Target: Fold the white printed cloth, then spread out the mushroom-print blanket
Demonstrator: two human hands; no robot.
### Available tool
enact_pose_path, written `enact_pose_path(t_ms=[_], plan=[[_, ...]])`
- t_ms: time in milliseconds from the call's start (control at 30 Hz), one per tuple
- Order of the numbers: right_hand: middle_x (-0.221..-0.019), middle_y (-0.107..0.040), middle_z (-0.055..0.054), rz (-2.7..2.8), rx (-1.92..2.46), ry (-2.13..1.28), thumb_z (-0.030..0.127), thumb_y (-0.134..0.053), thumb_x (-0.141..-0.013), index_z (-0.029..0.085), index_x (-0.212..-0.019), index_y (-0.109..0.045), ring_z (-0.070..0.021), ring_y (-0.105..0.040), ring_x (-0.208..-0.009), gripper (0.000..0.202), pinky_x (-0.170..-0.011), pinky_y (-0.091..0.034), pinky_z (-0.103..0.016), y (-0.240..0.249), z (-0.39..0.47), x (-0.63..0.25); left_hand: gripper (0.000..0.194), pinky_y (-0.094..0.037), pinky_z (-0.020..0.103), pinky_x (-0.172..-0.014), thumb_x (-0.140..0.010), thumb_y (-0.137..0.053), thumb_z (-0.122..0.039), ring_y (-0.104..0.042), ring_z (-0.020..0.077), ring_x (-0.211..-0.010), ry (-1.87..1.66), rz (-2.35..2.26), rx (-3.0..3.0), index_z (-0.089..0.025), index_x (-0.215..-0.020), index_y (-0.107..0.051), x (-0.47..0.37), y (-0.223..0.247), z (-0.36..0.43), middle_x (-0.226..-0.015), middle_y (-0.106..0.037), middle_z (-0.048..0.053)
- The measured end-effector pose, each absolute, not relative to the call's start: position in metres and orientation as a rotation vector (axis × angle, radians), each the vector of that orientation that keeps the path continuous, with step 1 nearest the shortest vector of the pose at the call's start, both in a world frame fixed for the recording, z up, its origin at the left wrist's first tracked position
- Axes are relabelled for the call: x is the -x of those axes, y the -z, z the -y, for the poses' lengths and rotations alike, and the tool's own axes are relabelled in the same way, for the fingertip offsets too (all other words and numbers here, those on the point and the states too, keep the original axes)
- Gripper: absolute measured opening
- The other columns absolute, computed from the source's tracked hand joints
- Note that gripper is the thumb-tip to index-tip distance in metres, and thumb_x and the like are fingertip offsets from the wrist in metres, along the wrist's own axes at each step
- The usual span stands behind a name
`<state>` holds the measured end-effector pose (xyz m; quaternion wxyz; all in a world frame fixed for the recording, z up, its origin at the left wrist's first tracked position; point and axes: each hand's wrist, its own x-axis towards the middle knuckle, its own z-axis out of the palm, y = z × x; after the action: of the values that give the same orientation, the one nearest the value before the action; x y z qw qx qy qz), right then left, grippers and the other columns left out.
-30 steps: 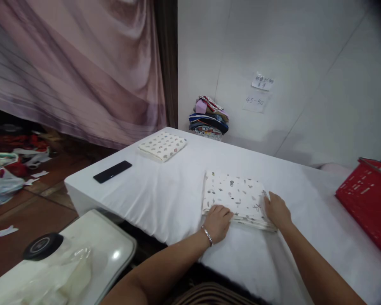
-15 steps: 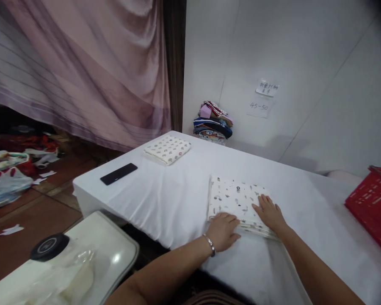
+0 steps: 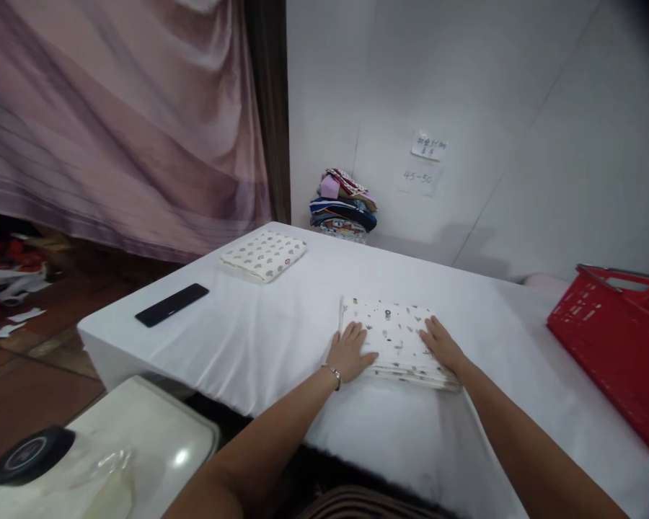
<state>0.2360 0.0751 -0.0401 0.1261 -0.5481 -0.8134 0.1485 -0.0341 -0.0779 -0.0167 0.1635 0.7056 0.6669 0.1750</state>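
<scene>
A folded white cloth (image 3: 392, 339) with small grey and dark prints lies flat on the white-covered table (image 3: 281, 324), its layered edge facing me. My left hand (image 3: 349, 353), a silver bracelet at the wrist, rests with fingers extended on the cloth's left side. On the right side of the same cloth, my right hand (image 3: 442, 344) lies with its fingers stretched out. Neither hand grips anything. Farther back on the left sits a second folded printed cloth (image 3: 265, 256), apart from both hands.
A black phone-like slab (image 3: 171, 304) lies near the table's left edge. To the right stands a red plastic basket (image 3: 606, 346). Stacked folded fabrics (image 3: 343, 205) rest by the wall. At lower left is a white surface (image 3: 156, 425) bearing a black round object (image 3: 32, 454).
My left hand has slid from the cloth's near edge up onto its left side. My right hand stays on the right side. The whole view has shifted, showing more of the red basket.
</scene>
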Motion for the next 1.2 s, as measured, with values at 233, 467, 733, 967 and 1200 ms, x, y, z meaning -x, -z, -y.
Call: enact_pose_path(t_ms=[233, 467, 733, 967, 1200], plan=[[-0.126, -0.053, -0.011, 1.826, 1.742, -0.703, 0.042, -0.047, -0.080, 0.016, -0.135, -0.039, -0.0250, -0.055, -0.109, 0.062, -0.094, -0.042, -0.039, 0.028, -0.039, -0.257, 0.048, -0.035, 0.037, -0.099, -0.081, -0.048, -0.042, -0.041, 0.0242, -0.123, -0.961, -2.070, -1.574, -0.015, -0.122, -0.045, 0.054, 0.014, 0.073, -0.134, -0.044, 0.014], [-0.118, -0.058, -0.011, 1.887, 1.828, -0.623, 0.042, -0.052, -0.077, 0.017, -0.134, -0.040, -0.0260, -0.056, -0.105, 0.063, -0.091, -0.042, -0.039, 0.022, -0.011, -0.267, 0.045, -0.045, 0.029, -0.077, -0.071, -0.062, -0.034, -0.060, 0.0236, -0.095, -0.686, -2.082, -1.252, -0.013, -0.110, -0.051, 0.067, -0.003, 0.041, -0.104, -0.064, 0.013], [-0.114, -0.058, -0.013, 2.057, 1.761, -0.721, 0.051, -0.051, -0.078, 0.017, -0.141, -0.023, -0.0256, -0.058, -0.097, 0.077, -0.080, -0.045, -0.036, 0.008, 0.036, -0.234, 0.059, -0.043, 0.028, -0.080, -0.071, -0.064, -0.031, -0.059, 0.0220, -0.097, -0.684, -2.139, -1.291, -0.013, -0.123, -0.044, 0.108, -0.012, 0.006, -0.113, -0.060, 0.012], [-0.117, -0.055, -0.011, 2.093, 1.354, -0.303, 0.041, -0.041, -0.086, 0.019, -0.119, -0.053, -0.0234, -0.050, -0.106, 0.041, -0.088, -0.042, -0.037, 0.001, 0.058, -0.234, 0.032, -0.038, 0.029, -0.092, -0.080, -0.054, -0.032, -0.053, 0.0188, -0.104, -0.958, -2.203, -1.638, -0.019, -0.108, -0.058, 0.096, -0.003, 0.051, -0.115, -0.058, 0.006], [-0.094, -0.064, -0.006, 2.342, 0.962, -0.320, 0.029, -0.043, -0.089, 0.022, -0.090, -0.066, -0.0196, -0.054, -0.090, 0.024, -0.082, -0.042, -0.035, -0.005, 0.069, -0.203, 0.017, -0.034, 0.037, -0.092, -0.084, -0.051, -0.030, -0.051, 0.0177, -0.099, -0.962, -1.871, -2.285, -0.025, -0.088, -0.067, 0.063, -0.003, 0.095, -0.097, -0.065, 0.001]])
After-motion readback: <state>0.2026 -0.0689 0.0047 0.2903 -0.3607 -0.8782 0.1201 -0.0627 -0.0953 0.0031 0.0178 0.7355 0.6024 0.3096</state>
